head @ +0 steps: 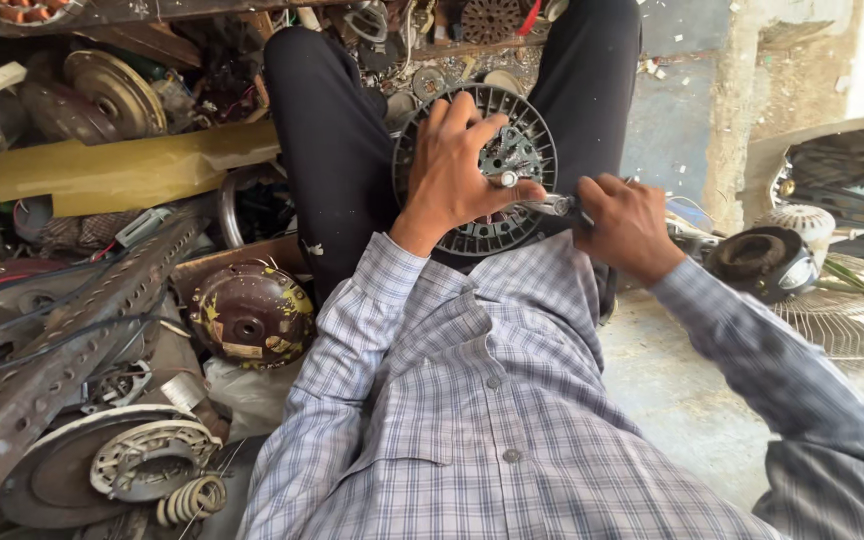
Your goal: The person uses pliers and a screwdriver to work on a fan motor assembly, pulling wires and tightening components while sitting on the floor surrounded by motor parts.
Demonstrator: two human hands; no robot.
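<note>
A round dark slotted motor housing [497,215] rests in the person's lap between the knees. The left hand [457,170] spreads wide over its face, gripping it. The right hand [627,222], just right of the housing, is closed around a metal tool [552,205] whose tip meets the hub. Left of the housing lies a brown domed motor cover [252,315] bearing a pale rectangular label.

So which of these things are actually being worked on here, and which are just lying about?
In hand:
- round slotted motor part, held by the left hand
- metal tool, gripped by the right hand

Lying about:
- brown domed motor housing
- perforated metal strip
- coil spring
- white fan grille
</note>
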